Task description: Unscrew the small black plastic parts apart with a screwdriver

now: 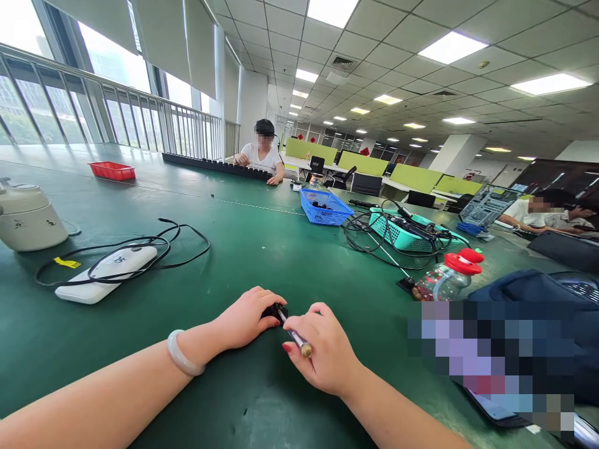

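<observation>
My left hand [246, 318] rests on the green table [262, 249] with its fingers curled over a small black object [276, 310]; a pale bangle is on that wrist. My right hand [322, 349] grips a thin tool [292, 333] with a dark shaft and brass-coloured end, its tip pressed onto the black object. The two hands touch near the table's front middle. Most of the black object is hidden under my fingers.
A white power strip [107, 272] with a looped black cable lies to the left, and a cream appliance [28, 218] beyond it. A blue basket [325, 206], teal tray [402, 234], red-capped bottle [444, 277] and dark bag [528, 290] are at right. Two other people sit further off.
</observation>
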`<action>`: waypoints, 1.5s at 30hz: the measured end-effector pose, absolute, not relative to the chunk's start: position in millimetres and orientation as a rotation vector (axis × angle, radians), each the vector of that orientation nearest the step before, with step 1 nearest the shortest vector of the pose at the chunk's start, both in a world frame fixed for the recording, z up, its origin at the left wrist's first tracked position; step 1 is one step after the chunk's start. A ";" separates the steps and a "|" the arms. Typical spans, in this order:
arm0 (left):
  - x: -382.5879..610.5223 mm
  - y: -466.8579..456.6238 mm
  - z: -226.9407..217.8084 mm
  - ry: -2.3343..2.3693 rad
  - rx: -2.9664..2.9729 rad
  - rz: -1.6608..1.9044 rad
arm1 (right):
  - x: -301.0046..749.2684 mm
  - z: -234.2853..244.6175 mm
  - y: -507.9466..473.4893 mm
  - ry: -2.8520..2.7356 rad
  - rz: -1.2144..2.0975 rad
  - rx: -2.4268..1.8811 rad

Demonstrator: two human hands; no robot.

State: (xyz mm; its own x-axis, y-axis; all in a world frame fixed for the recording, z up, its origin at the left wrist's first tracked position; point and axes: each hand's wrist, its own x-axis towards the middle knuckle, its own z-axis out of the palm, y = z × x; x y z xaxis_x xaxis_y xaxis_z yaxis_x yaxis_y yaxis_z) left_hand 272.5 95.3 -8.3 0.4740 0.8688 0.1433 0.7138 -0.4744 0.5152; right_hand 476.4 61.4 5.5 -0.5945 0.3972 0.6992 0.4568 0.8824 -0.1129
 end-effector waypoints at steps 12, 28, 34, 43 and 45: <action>270.8 96.1 -14.7 1.267 2.341 0.598 | 474.1 10.8 56.9 -2.299 -0.183 -0.360; 270.5 98.6 -15.9 1.293 2.321 0.602 | 472.8 2.3 54.1 -2.606 -0.217 -0.237; 270.8 96.4 -13.4 1.287 2.330 0.592 | 475.3 7.9 55.6 -2.465 -0.249 -0.339; 270.5 97.1 -13.7 1.272 2.354 0.605 | 479.9 1.6 65.2 -2.166 0.055 -0.466; 270.4 97.2 -12.3 1.270 2.346 0.587 | 481.8 -0.6 68.0 -2.075 0.133 -0.548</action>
State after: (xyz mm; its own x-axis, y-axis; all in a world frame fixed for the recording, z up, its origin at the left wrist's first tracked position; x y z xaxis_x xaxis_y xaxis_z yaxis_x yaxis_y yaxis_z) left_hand 270.4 97.2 -12.3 0.4971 0.8512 0.1684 0.6796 -0.5026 0.5344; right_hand 481.8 68.0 -0.6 -0.4467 0.4325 0.7832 0.3289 0.8935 -0.3059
